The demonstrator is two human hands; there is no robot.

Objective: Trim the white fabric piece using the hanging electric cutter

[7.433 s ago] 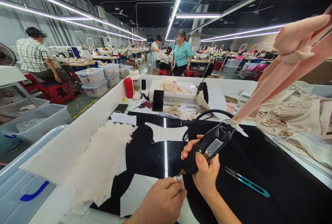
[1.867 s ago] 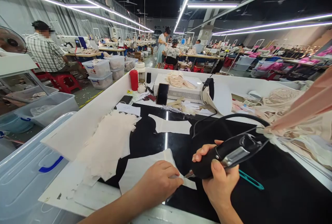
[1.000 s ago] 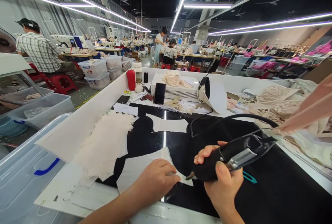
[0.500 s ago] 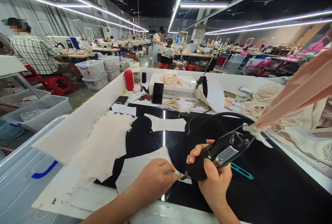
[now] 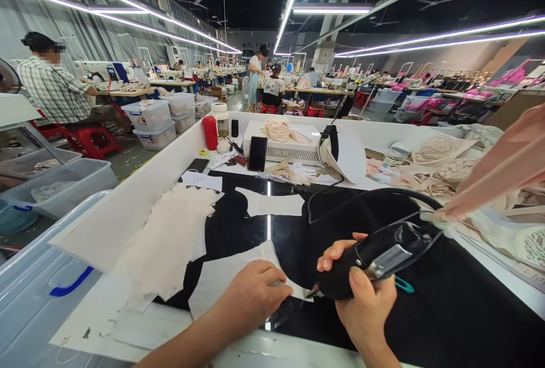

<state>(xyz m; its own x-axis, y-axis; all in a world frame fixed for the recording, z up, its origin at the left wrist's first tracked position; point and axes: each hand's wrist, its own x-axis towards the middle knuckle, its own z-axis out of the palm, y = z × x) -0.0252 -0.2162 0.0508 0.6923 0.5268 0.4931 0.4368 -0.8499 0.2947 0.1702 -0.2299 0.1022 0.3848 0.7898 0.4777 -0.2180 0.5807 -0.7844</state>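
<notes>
Here's the left hand (image 5: 255,291), fingers drawn together, pinching the broad white shaped piece of thin sheet material (image 5: 225,278) near its narrow right end. That piece lies flat at the near middle of the smooth black work surface (image 5: 464,305). Over to the right hand (image 5: 368,302), wrapped around a bulky black handheld tool with a silver metal plate (image 5: 351,266), its thin metal tip (image 5: 313,293) right at the piece's narrow end.

The piece looks light and limp, likely to skid or crease, so the flat edge beside the tip is the place to pinch it. The tool looks rigid and fairly heavy: best gripped round its thick black body, clear of the tip.

Moving outward, a teal-handled tool (image 5: 403,284) shows partly behind the right hand, and a pink cloth strip (image 5: 489,172) is tied by the tool's far end. To the left, a ragged pile of pale cloth pieces (image 5: 166,243); beyond it, a white paper slip (image 5: 202,180) with faint marks, too small to read. Labels on the far-left clear plastic boxes (image 5: 147,115) and lettering on the far wall can't be made out either.
</notes>
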